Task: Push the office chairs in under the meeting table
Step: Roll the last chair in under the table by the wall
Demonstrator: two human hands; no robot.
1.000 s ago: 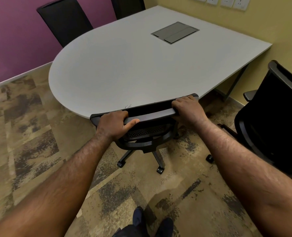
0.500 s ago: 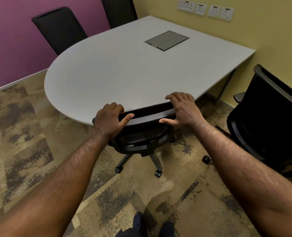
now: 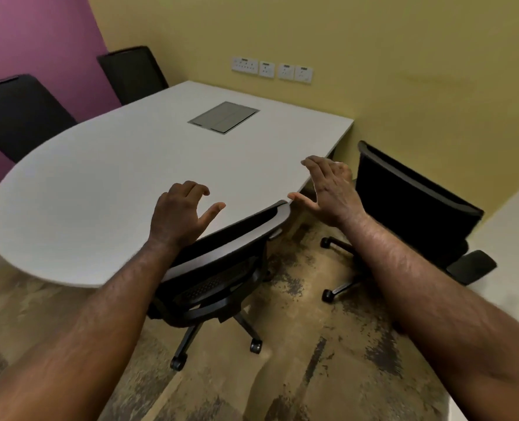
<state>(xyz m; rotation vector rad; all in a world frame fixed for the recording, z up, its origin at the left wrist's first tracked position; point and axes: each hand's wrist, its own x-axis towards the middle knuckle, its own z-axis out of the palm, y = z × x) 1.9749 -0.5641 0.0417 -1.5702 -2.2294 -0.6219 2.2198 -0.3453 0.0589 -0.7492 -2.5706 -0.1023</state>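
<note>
A black mesh office chair (image 3: 221, 262) stands right in front of me, its backrest top against the curved edge of the white meeting table (image 3: 106, 189) and its seat under the top. My left hand (image 3: 180, 215) hovers just above the backrest's left part, fingers spread, holding nothing. My right hand (image 3: 328, 186) is lifted off beside the backrest's right end, also spread and empty. A second black office chair (image 3: 410, 202) stands out from the table at the right, by the yellow wall.
Two more black chairs, one (image 3: 18, 113) at the far left and one (image 3: 133, 74) by the purple wall, sit behind the table. A grey cable hatch (image 3: 223, 117) is set into the tabletop. Wall sockets (image 3: 271, 69) line the yellow wall. A white surface (image 3: 513, 226) borders the right edge.
Both hands have let go of the chair's backrest and lifted off with fingers spread. The view has swung up and to the right, bringing the right-hand chair and wall more into sight.
</note>
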